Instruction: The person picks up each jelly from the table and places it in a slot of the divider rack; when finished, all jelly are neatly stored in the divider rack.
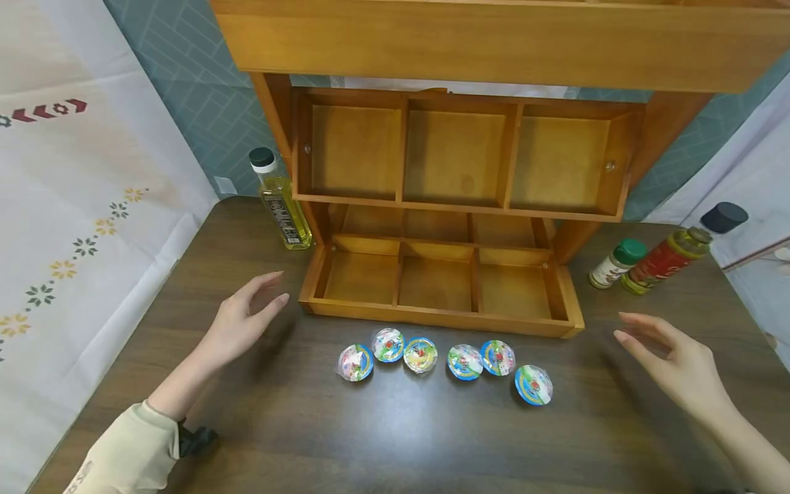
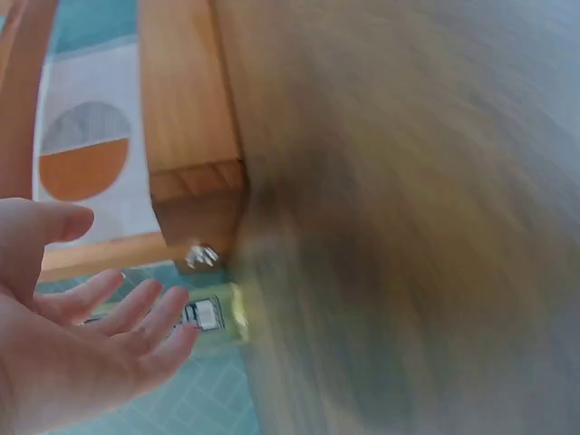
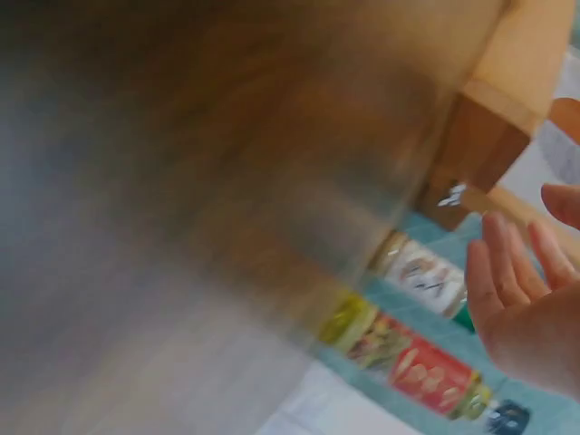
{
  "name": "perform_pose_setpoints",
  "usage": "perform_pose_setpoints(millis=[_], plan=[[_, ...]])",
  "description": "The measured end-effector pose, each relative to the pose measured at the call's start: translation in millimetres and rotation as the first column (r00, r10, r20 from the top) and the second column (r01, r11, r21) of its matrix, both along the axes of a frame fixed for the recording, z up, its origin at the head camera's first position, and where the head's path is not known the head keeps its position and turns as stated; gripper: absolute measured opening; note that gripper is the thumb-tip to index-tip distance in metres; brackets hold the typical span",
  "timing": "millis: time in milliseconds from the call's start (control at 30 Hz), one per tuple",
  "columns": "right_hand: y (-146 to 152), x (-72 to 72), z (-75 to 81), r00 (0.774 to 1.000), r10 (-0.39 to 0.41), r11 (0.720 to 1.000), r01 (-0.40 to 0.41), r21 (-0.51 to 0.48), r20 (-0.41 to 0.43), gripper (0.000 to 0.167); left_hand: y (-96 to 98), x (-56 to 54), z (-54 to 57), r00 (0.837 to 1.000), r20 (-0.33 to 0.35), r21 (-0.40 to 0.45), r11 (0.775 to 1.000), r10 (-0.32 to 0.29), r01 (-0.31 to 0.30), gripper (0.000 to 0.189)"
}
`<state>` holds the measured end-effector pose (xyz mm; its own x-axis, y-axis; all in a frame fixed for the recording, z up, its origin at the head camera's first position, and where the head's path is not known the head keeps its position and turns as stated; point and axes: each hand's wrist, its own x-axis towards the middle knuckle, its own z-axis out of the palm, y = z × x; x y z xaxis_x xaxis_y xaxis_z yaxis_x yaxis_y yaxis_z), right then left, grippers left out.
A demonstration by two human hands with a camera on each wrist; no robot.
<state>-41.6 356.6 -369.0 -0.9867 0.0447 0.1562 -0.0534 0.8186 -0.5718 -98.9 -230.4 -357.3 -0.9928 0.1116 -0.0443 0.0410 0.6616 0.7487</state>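
Both hands hover over the brown table with relaxed fingers, holding nothing. The left hand (image 1: 242, 321) is left of the wooden shelf's lower tray (image 1: 432, 317), near the oil bottle with a dark cap (image 1: 286, 209). To the right of the shelf, the right hand (image 1: 675, 363) is nearest the green-capped jar (image 1: 617, 264) and the red-labelled bottle (image 1: 663, 261). Between the hands, in front of the shelf, lie several small round cups with printed lids, among them a left-end cup (image 1: 355, 362), a yellowish one (image 1: 420, 355) and a right-end cup (image 1: 533, 385).
The shelf's middle tray (image 1: 459, 203) tilts forward above the lower one; each has three compartments. A broad wooden top tier (image 1: 494, 48) overhangs them. Behind stands a teal tile-patterned backdrop (image 1: 191, 89), with a flower-patterned white cloth (image 1: 92, 171) at the left.
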Motion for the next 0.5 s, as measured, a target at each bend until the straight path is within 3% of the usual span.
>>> perform_pose_setpoints(millis=[133,233,400,500], plan=[[-23.0,-5.3,9.1,0.999,0.029,0.999,-0.031,-0.043,-0.043,0.024,14.1,-11.3,0.6,0.999,0.014,0.137,0.989,0.048,-0.049,0.053],[-43.6,-14.0,14.0,0.989,0.102,0.992,-0.109,-0.068,-0.108,0.021,22.1,-23.4,-0.1,0.994,0.057,0.194,0.976,0.090,-0.099,0.055],[-78.6,-29.0,15.9,0.925,0.276,0.955,-0.295,-0.038,-0.260,0.029,30.1,-40.8,-4.7,0.982,0.158,0.257,0.955,0.107,-0.146,0.061],[-101.4,-36.2,19.2,0.883,0.356,0.923,-0.384,-0.034,-0.304,0.033,33.0,-46.8,-8.1,0.974,0.205,0.278,0.949,0.091,-0.147,0.063]])
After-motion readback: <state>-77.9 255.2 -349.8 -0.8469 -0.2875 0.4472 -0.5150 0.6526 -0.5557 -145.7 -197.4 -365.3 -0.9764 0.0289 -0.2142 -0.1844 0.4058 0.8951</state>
